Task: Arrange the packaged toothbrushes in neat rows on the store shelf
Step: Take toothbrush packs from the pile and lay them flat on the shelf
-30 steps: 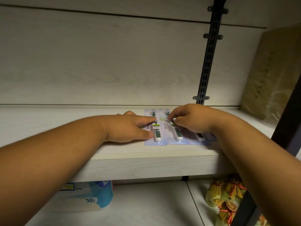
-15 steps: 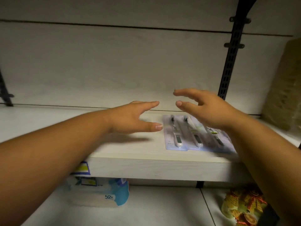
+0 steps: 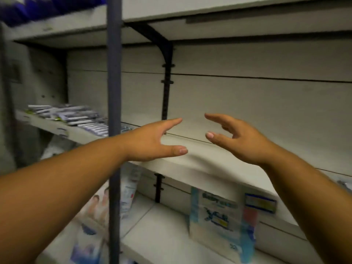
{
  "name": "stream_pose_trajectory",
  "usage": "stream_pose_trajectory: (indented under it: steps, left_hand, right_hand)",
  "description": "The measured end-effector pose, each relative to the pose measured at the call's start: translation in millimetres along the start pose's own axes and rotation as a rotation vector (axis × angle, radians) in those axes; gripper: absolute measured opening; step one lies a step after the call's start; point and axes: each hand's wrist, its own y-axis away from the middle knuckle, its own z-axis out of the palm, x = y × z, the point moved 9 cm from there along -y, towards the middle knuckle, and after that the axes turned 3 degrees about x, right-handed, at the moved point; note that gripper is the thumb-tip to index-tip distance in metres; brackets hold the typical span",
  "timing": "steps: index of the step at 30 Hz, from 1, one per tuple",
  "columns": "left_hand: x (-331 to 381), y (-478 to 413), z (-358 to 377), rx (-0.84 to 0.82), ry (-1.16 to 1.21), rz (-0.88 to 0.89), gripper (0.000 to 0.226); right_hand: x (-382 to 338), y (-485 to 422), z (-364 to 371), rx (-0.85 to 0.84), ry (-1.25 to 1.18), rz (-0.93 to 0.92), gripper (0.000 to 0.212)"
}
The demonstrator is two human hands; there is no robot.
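Note:
A loose pile of packaged toothbrushes [image 3: 76, 117] lies on the pale shelf [image 3: 200, 161] at the far left, behind a dark upright post. My left hand [image 3: 154, 141] hovers above the shelf with straight fingers and holds nothing. Beside it, my right hand [image 3: 238, 138] hangs in the air with relaxed fingers, also holding nothing. A sliver of a toothbrush pack [image 3: 344, 184] shows at the right edge of the shelf. The view is blurred.
A dark vertical post [image 3: 114, 130] stands in front of the shelf on the left. A black bracket rail [image 3: 167, 88] runs up the back wall. Below the shelf stand blue-and-white packs [image 3: 215, 221] and other packaged goods [image 3: 95, 212]. Another shelf sits overhead.
My view has swung left, so the arranged row of toothbrush packs has slid out of sight to the right. Both hands have lifted off the packs and now hover, holding nothing.

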Motion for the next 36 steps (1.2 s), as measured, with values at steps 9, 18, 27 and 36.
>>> stream_pose_trajectory:
  steps: [9,18,27,36]
  left_hand:
    - [-189.9,167.7,-160.1,0.166,-0.082,-0.271,0.095]
    - [-291.1,212.9,-216.4,0.212,-0.099,-0.374,0.093]
    - [-357.3,117.9,-210.4,0.134,-0.248,-0.328,0.086]
    - [-431.3,-5.8,-197.5,0.038,-0.359,-0.213,0.082]
  right_hand:
    - [-187.2,-86.4,178.1,-0.099,-0.172,-0.170,0.085]
    - [-234.6,-149.5,267.8,-0.165,-0.338,-0.182,0.076]
    - [-208.2,-206.6,324.3,-0.108,-0.381,-0.172,0.078]
    - [-158.7,-241.7,357.1,0.027,-0.373,0.020,0.061]
